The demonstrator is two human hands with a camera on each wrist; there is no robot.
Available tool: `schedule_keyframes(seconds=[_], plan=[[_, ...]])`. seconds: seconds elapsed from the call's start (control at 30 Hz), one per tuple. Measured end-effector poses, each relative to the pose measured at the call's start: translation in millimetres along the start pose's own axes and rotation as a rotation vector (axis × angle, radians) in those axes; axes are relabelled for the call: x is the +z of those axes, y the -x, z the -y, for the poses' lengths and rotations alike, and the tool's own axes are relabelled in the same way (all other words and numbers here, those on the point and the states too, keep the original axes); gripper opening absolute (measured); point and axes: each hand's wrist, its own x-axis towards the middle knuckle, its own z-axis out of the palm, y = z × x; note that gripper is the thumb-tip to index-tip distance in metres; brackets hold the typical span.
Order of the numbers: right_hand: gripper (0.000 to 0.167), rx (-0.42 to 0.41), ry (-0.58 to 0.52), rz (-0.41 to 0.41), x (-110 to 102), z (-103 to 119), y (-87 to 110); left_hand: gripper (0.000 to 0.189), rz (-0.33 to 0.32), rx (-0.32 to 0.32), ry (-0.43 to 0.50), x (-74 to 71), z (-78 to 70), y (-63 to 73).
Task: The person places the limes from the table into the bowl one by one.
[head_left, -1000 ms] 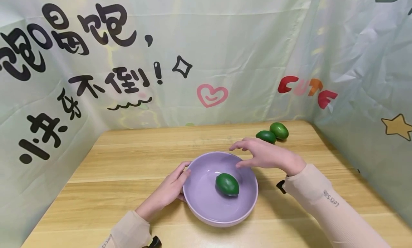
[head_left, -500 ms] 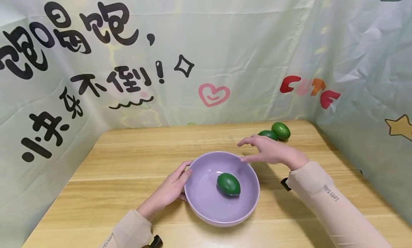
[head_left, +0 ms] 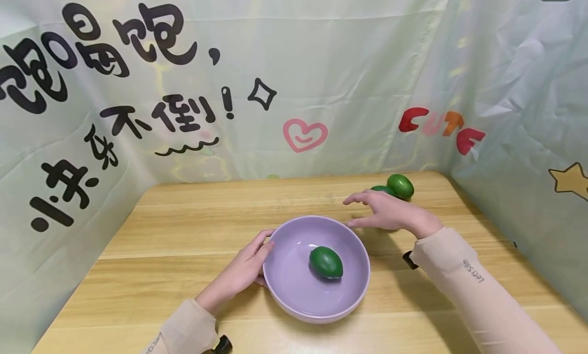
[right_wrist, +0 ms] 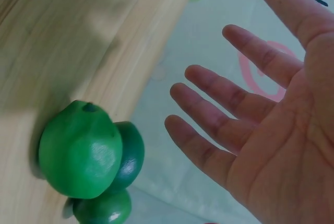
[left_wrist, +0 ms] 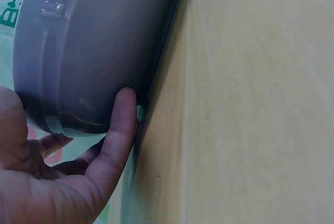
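Note:
A purple bowl stands on the table, with one dark green lime lying inside it. My left hand grips the bowl's left side, thumb at the rim and fingers against the outer wall; the left wrist view shows a finger along that wall. Beyond the bowl's right rim, my right hand hovers palm down, fingers spread and holding nothing. Behind it sit a lighter green lime and a darker one, partly covered by the hand. A large lime is nearest in the right wrist view, among three.
The wooden table is enclosed by printed cloth walls at the back and both sides. A dark wrist camera mount shows below the right sleeve.
My right hand has moved from over the bowl's far right rim outward to the right and slightly back, covering more of the darker lime. The left hand and the bowl have stayed put.

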Motion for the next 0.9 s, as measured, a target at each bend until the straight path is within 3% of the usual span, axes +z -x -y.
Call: schedule_keyframes(seconds=[0.43, 0.9], plan=[[0.062, 0.066, 0.018, 0.003, -2.2, -17.7, 1.6, 0.041, -0.005, -0.003, -0.002, -0.3, 0.8, -1.1], [0.062, 0.115, 0.109, 0.008, -1.0, -37.2, 7.4, 0.041, 0.006, 0.0, 0.013, -1.1, 0.2, 0.6]])
